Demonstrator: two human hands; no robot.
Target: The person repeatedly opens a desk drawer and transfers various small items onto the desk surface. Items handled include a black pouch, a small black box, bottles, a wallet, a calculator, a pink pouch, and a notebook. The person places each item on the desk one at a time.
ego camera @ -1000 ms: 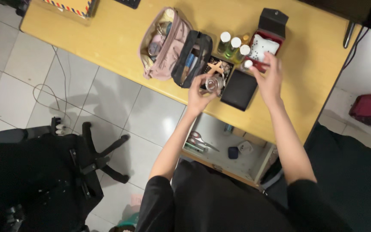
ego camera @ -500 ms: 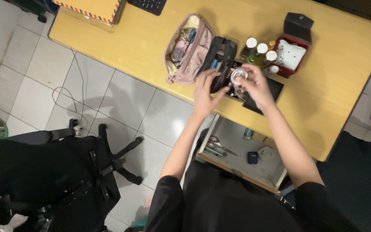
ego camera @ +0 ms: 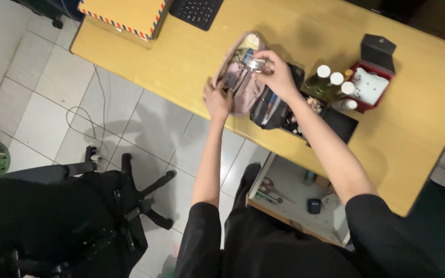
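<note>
Right fingers: the right hand pinches a small clear glass jar between curled fingertips, just over the open mouth of the pink pouch.
Left fingers: the left hand is closed on the pink pouch's near edge, holding it on the desk.
Beside the pouch: a black pencil case lies touching its right side, open, pens inside.
Farther right: three white-capped bottles stand together near a red box with its black lid raised.
Surface: yellow wooden desk; a keyboard and striped envelope at its far edge.
Room: pale tiled floor, black office chair, open drawer below the desk.
</note>
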